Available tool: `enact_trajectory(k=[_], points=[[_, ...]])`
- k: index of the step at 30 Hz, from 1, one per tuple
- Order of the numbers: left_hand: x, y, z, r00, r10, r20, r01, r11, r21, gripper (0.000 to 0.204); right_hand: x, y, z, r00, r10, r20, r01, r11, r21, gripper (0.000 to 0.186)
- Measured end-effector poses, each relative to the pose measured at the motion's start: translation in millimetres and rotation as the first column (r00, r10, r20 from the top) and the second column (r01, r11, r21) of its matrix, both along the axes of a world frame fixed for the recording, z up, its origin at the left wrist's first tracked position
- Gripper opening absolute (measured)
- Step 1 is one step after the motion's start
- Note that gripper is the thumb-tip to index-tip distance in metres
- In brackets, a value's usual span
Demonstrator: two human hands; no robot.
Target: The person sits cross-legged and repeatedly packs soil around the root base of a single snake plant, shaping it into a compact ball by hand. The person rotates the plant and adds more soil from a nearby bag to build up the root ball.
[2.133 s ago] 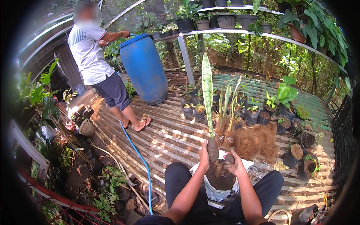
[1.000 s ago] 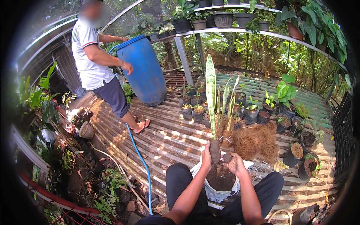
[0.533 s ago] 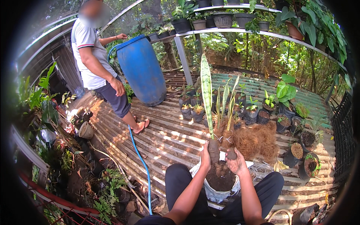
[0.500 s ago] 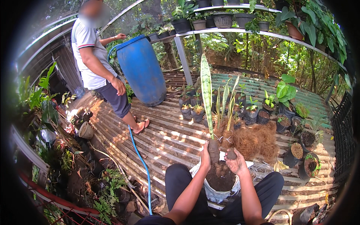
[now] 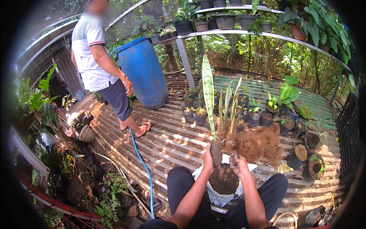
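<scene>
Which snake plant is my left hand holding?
The tall, single-leaf one, its brown base in your left hand; the others stand behind, by the brown fibre.

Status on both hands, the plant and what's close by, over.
Left hand against dark base of tall leaf. Right hand curled, contents unclear. White soil bag below; brown fibre heap just beyond.

- At about 4 o'clock, your right hand [image 5: 239,166] has curled its fingers inward; half a second ago it lay open under a dark lump, which you can't make out now.
- At 10 o'clock, your co-worker [image 5: 95,55] no longer reaches over the blue barrel [image 5: 143,72].
- The co-worker's nearer hand [image 5: 127,86] has swung toward 3 o'clock, now overlapping the barrel's side.
</scene>
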State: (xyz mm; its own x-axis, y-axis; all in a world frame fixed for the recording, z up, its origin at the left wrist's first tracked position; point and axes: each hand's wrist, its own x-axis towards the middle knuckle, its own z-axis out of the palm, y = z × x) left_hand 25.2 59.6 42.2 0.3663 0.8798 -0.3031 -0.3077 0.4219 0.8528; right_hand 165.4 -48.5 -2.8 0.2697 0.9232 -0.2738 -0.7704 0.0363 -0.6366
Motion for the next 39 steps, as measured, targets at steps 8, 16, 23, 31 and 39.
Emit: enact_trajectory(k=[8, 16, 23, 31, 39], points=[[-3, 4, -6, 0.999, 0.030, 0.038, -0.030, 1.000, 0.003, 0.061, -5, -7, 26, 0.981, 0.060, 0.182, -0.069, 0.997, 0.045, 0.020], [-20, 2, 8, 0.999, 0.019, 0.038, -0.021, 0.998, 0.056, 0.059, -2, -14, 23, 0.954, 0.088, 0.285, -0.077, 0.996, -0.052, 0.019], [-48, -16, 27, 1.000, 0.005, -0.001, -0.005, 0.997, 0.083, 0.061, -11, -20, 31, 0.954, 0.105, 0.280, -0.107, 0.994, -0.007, 0.027], [-41, -31, 3, 0.998, 0.013, 0.067, -0.015, 1.000, 0.023, 0.062, -12, -22, 25, 0.994, 0.033, 0.100, -0.034, 0.999, 0.004, 0.038], [-33, -31, -2, 0.993, 0.027, 0.112, -0.029, 1.000, 0.010, 0.062, -10, -27, 18, 0.964, -0.020, 0.266, 0.056, 0.990, -0.127, 0.028]])
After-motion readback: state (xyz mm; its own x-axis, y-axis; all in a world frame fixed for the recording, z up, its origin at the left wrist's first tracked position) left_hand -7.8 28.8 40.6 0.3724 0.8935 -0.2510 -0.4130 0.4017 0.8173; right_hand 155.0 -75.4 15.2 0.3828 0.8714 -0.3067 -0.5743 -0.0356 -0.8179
